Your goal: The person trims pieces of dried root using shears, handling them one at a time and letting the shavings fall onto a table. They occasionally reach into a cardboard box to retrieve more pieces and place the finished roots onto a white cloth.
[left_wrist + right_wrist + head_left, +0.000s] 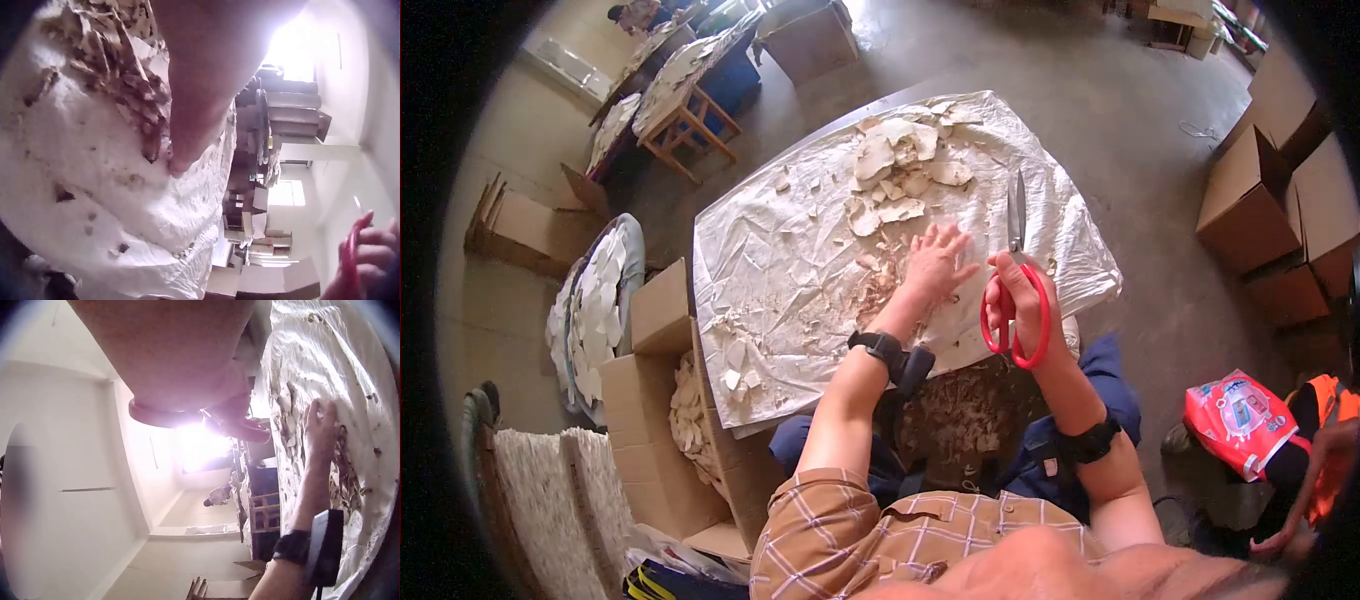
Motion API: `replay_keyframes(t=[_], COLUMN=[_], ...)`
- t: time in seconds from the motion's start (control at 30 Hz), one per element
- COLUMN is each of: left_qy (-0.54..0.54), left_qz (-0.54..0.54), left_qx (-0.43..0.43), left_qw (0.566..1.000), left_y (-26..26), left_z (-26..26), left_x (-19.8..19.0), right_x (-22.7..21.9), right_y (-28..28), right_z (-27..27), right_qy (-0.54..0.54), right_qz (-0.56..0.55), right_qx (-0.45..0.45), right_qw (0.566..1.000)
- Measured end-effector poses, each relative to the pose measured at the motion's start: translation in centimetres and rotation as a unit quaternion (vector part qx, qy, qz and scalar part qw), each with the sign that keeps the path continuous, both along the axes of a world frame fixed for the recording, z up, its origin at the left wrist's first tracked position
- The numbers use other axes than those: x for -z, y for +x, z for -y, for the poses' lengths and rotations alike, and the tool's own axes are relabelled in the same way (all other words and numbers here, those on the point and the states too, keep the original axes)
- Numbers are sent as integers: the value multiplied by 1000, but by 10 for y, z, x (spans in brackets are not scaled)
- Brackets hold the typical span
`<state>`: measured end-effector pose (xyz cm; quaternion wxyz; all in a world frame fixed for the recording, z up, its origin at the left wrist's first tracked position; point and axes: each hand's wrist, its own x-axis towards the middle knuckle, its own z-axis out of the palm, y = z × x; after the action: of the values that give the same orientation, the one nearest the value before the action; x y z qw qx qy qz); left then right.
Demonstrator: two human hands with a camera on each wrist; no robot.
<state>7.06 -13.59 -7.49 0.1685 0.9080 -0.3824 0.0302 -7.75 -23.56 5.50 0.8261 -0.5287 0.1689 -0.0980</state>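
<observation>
In the head view my left hand [937, 262] lies with spread fingers on the white cloth [800, 270], beside brown scraps [870, 288]. My right hand [1025, 300] grips the red handles of scissors [1017, 222], held above the cloth with the blades pointing away from me. Past the left hand sits a pile of pale, flat, irregular pieces [890, 155]. The left wrist view shows part of the left hand [200, 94] at the scraps [125, 69]. From the right wrist, the left hand [320, 428] appears on the cloth.
An open cardboard box [640, 430] holding pale pieces stands at the table's left. Scraps lie on the floor [970, 415] between the knees. Cardboard boxes [1250, 205] are stacked at the right. A red package [1243, 425] is at lower right, near another person's arm [1315, 480].
</observation>
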Motion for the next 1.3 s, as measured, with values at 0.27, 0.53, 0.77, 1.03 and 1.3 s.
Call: replay_keyframes(t=[0.27,0.53,0.77,1.03,1.3], left_qy=[24,-112,-121,-59,-112], left_qz=[8,-6,-34,-74,-113], left_qx=[65,-78,-40,120,134], left_qw=[998,991,991,988,978], left_y=[-46,-8,0,33,-25], left_z=[-81,-149,-118,-84,-119], left_x=[12,25,21,19,2], right_x=[-8,-6,-4,-8,-3], right_y=[12,8,8,9,5], right_z=[-24,-23,-10,-8,-14], right_qy=[6,18,11,17,17], right_qz=[-1,-13,-10,-17,-16], right_qx=[-36,-31,-11,-6,-25], right_qw=[999,999,1000,1000,999])
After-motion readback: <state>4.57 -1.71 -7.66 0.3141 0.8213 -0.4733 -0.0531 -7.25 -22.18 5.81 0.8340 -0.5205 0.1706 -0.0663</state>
